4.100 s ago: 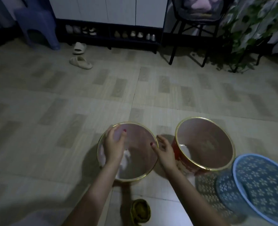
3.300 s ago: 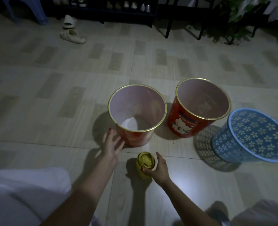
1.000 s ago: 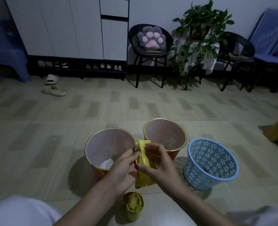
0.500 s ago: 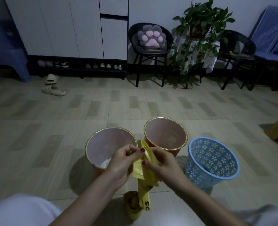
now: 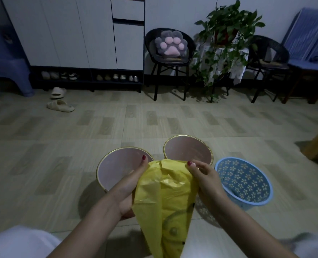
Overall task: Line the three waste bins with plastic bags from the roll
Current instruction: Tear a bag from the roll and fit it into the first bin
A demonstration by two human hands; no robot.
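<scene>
Bottom centre of frame: a yellow plastic bag point(image 5: 163, 200) hangs in a long tapering drape, its tail running off the lower edge, so whether it is torn free of the roll cannot be told; the roll itself is not in view. Left hand point(image 5: 130, 185) grips the bag's left edge, fingers closed on the film with the thumb up along it; right hand point(image 5: 204, 179) pinches the right edge near the top, fingers clamped on the plastic. The hands are spread to either side of the upper end, which reads as working the mouth open, a two-handed hold because thin film clings to itself. The top edge bunches between them, not yet parted wide. Just beyond the hands, on the floor point(image 5: 42, 155), stand the three bins in a row across mid-frame: left red bin point(image 5: 106, 164) with gold rim, partly hidden behind the left hand; middle red bin point(image 5: 188, 148), set slightly farther back; blue flower-patterned basket point(image 5: 247, 183) at lower right, tilted toward the camera. All three look unlined from here. Bins close together and within arm's reach, likely so each can be lined without shifting position. Judged step: opening the first bag, most of the task ahead. Far edge of frame: white cupboards with a shoe shelf at upper left, pale slippers point(image 5: 60, 105) on the floor, a black chair holding a paw cushion point(image 5: 171, 43), a trailing pot plant point(image 5: 227, 34).
</scene>
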